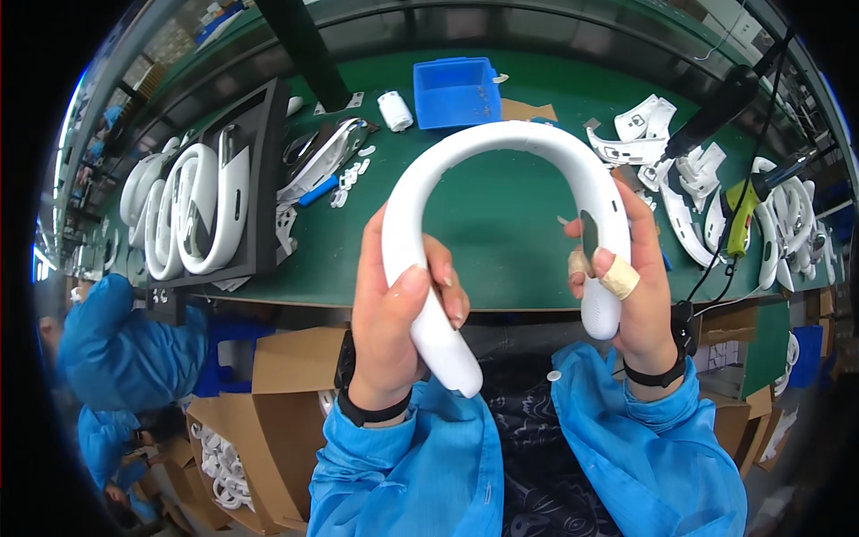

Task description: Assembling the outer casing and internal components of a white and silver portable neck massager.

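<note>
A white U-shaped device like a neck fan [514,136] is held up over the front edge of the green bench, its curve pointing away from me. My left hand [394,304] wraps round its left arm, thumb on top and fingers curled through to the inner side. On the other arm my right hand [633,277] grips with fingers and thumb, near a dark grey patch on the inner face. Tan tape covers a thumb and a finger of that hand. Both tips of the device point toward me, the left one lower.
A black tray [267,179] holds several white curved units at the left. Behind stand a blue bin [457,93] and a white cylinder [395,111]. White shell parts [689,219] and a green-and-black electric screwdriver [741,210] lie right. Cardboard boxes [291,421] and a blue-sleeved co-worker [134,340] are lower left.
</note>
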